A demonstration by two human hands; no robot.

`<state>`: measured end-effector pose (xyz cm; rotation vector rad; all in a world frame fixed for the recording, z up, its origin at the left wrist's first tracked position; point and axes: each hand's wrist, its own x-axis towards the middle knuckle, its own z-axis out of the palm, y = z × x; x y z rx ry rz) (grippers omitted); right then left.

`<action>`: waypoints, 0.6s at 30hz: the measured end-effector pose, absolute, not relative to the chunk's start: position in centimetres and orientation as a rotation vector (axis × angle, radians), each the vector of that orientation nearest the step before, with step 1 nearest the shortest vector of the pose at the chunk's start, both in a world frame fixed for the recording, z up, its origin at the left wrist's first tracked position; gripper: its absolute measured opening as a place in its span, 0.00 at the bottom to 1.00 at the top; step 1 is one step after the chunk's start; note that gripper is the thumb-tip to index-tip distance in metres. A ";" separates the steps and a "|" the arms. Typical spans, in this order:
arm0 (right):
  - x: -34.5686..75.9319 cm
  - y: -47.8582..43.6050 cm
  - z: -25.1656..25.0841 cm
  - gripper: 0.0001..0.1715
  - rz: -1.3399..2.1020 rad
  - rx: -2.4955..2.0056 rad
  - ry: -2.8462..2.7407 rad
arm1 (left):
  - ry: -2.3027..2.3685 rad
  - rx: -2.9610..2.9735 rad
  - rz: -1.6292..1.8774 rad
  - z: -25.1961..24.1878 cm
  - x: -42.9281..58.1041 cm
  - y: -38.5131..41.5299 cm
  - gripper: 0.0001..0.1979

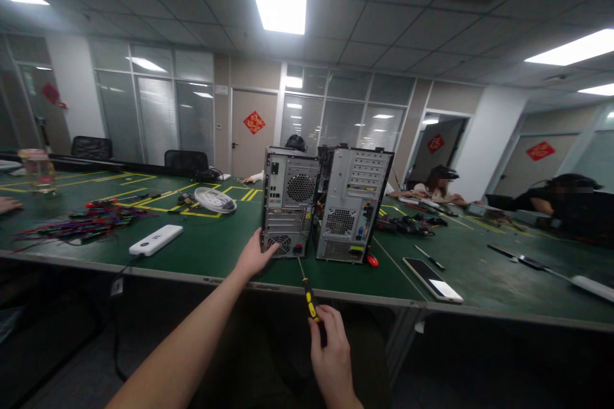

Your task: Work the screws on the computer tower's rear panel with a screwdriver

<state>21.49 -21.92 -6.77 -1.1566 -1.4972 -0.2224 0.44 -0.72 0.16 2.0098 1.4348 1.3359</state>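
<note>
Two computer cases stand upright side by side with their rear panels toward me. My left hand (255, 254) grips the lower left edge of the left computer case (290, 214), its thumb across the rear panel by the round fan grille and its other fingers partly hidden along the side. Between the fingertips of my right hand (330, 339) is the handle of a black and yellow screwdriver (309, 300). The blade points up to the bottom edge of that case; whether its tip touches a screw is too small to tell. The right computer case (352, 204) stands close beside.
Left on the green table (215, 262) lie a white power bank (156, 240) with a cable, tangled wires (86, 223) and a white fan cover (215, 200). A phone (432, 279) and a red-handled tool (372, 260) lie right. Other people sit around the table.
</note>
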 end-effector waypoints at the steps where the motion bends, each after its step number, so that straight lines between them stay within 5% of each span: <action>1: 21.5 -21.9 -6.7 0.10 -0.225 -1.157 -1.501 | 1.436 2.013 1.334 0.1 0.4 -0.7 0.39; 18: 21.7 -22.0 -6.7 0.11 -0.176 -1.165 -1.494 | 1.442 1.997 1.320 0.4 0.4 -0.9 0.40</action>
